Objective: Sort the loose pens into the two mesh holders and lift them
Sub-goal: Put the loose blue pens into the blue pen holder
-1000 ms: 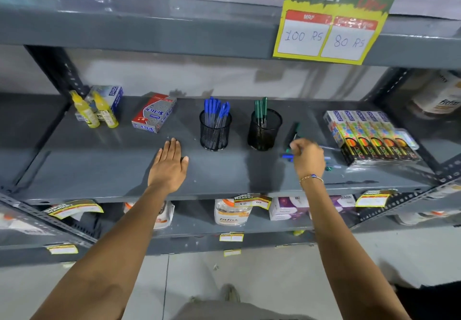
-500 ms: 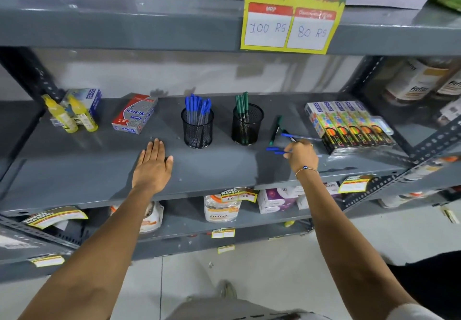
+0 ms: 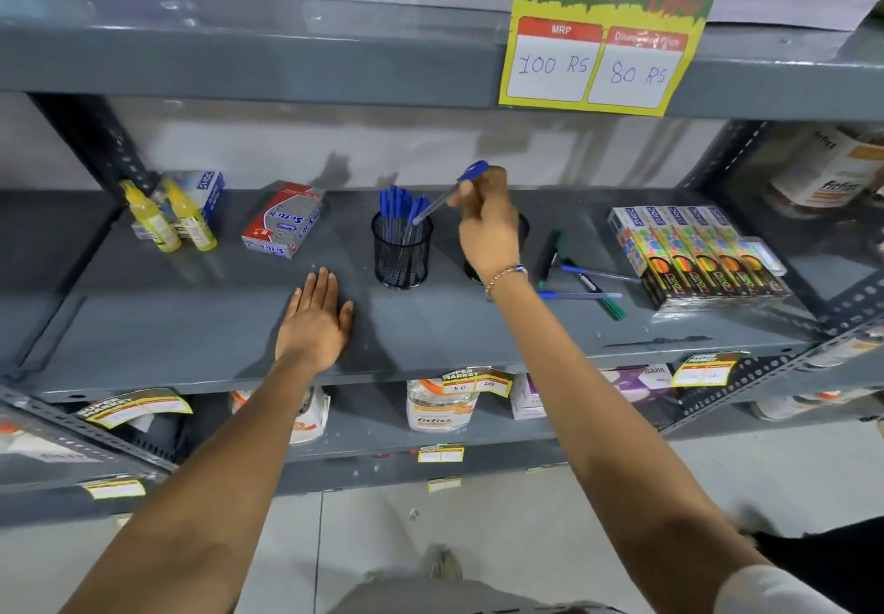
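Sign (image 3: 607,24) reads "SUPER MARKET", "MRP 100 RS", "80 RS". Right hand (image 3: 488,226) pinches a blue-capped pen (image 3: 447,194), long axis slanted, cap up-right, tip down-left at the left mesh holder (image 3: 403,249) of blue pens. Left hand (image 3: 315,321) lies flat, open, empty, on the shelf (image 3: 143,326). Loose pens (image 3: 581,281) lie right of the wrist.

The right hand (image 3: 488,226) is up off the shelf now, gripping a blue pen (image 3: 449,192) slanted tip-down into the left mesh holder (image 3: 402,254), and it hides the second holder.
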The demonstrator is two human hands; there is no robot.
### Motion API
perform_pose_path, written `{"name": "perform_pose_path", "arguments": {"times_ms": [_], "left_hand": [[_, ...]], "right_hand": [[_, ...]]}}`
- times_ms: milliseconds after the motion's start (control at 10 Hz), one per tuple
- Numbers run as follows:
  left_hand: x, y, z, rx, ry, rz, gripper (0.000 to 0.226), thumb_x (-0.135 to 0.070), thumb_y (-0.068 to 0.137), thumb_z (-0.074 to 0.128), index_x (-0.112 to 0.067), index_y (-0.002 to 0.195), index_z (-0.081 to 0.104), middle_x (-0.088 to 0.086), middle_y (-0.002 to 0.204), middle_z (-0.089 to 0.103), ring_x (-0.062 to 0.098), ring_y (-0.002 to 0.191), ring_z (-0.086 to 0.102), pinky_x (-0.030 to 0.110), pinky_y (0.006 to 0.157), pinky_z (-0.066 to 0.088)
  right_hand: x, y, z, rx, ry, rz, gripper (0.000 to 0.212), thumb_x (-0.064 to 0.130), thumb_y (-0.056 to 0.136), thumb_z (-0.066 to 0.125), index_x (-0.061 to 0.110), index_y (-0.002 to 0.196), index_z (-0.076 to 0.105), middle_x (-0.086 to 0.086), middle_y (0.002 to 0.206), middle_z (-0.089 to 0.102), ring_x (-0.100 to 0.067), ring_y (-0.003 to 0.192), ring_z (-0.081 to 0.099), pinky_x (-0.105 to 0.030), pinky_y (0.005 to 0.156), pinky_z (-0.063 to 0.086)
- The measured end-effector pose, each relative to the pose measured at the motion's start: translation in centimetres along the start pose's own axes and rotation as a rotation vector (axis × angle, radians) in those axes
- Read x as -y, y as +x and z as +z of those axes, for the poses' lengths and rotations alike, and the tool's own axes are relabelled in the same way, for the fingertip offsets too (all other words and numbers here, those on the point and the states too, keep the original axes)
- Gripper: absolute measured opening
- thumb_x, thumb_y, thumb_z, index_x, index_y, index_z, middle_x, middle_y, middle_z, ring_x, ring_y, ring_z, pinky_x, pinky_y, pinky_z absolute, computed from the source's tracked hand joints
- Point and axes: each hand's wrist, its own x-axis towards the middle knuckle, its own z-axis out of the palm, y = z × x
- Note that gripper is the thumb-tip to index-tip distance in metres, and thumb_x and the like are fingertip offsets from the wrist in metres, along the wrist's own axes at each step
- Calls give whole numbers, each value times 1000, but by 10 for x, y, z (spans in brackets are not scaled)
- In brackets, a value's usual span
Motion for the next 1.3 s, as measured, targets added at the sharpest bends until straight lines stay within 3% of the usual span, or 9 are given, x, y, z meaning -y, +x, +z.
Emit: {"name": "perform_pose_path", "arguments": {"times_ms": [200, 300, 400, 500, 600, 800, 1000, 1100, 1300], "left_hand": [[0, 2, 0, -6, 3, 0, 63, -43, 98, 12, -9, 150, 2, 8, 161, 2, 21, 149, 1, 37, 122, 3], [1, 3, 2, -18, 11, 0, 63, -42, 98, 12, -8, 150, 4, 8, 161, 4, 21, 149, 2, 37, 122, 4], [0, 2, 2, -20, 11, -1, 62, -41, 98, 14, -7, 150, 5, 8, 161, 3, 20, 149, 2, 36, 122, 2], [-1, 2, 1, -12, 1, -6, 62, -40, 99, 14, -7, 150, 3, 8, 161, 1, 20, 149, -1, 35, 122, -1], [-1, 2, 2, -3, 6, -6, 62, -40, 99, 13, -8, 150, 2, 7, 161, 0, 20, 149, -2, 35, 122, -1], [-1, 2, 2, 4, -4, -11, 62, -40, 99, 14, -7, 150, 1, 9, 161, 0, 21, 149, -1, 36, 122, -1], [0, 3, 3, 3, 13, -6, 62, -40, 99, 14, -6, 150, 1, 9, 161, 0, 21, 149, -1, 36, 122, -1], [0, 2, 3, 4, 11, -8, 62, -40, 99, 14, -6, 150, 1, 10, 161, 0, 21, 149, -1, 37, 122, 0], [-1, 3, 3, 9, 4, -5, 62, -38, 99, 14, -5, 150, 2, 10, 161, 0, 21, 149, -1, 37, 122, 0]], "right_hand": [[-22, 5, 39, 187, -219, 115, 18, 14, 96, 44, 3, 108, 53, -16, 101, 65, -26, 84, 58, -25, 72, 39], [-31, 9, 39, 183, -208, 133, 29, 16, 97, 46, 5, 123, 48, -12, 111, 68, -26, 97, 64, -17, 70, 38], [-38, 9, 22, 65, -156, 128, 25, 14, 95, 48, 7, 119, 53, -12, 104, 69, -22, 88, 62, -14, 71, 40], [-56, 5, -8, -155, -191, 49, 13, 8, 91, 52, 6, 100, 61, -14, 91, 71, -28, 82, 66, -30, 76, 51], [-83, 0, -44, -268, -334, 99, 12, 8, 91, 50, 5, 97, 60, -19, 87, 71, -35, 77, 66, -34, 64, 50], [-131, -7, -83, 23, -792, 295, 22, 7, 89, 50, 11, 93, 71, -19, 114, 57, -40, 99, 60, -39, 75, 50], [-137, -11, -91, 195, -901, 302, 21, 15, 87, 63, 18, 107, 69, -14, 121, 56, -35, 108, 56, -40, 83, 51], [-127, -12, -88, 194, -910, 234, 19, 16, 88, 61, 16, 106, 69, -17, 120, 55, -38, 106, 57, -42, 86, 50], [-51, -6, -54, 73, -529, 53, 22, 16, 97, 46, 1, 109, 58, -23, 103, 65, -36, 91, 61, -35, 75, 46]]}}
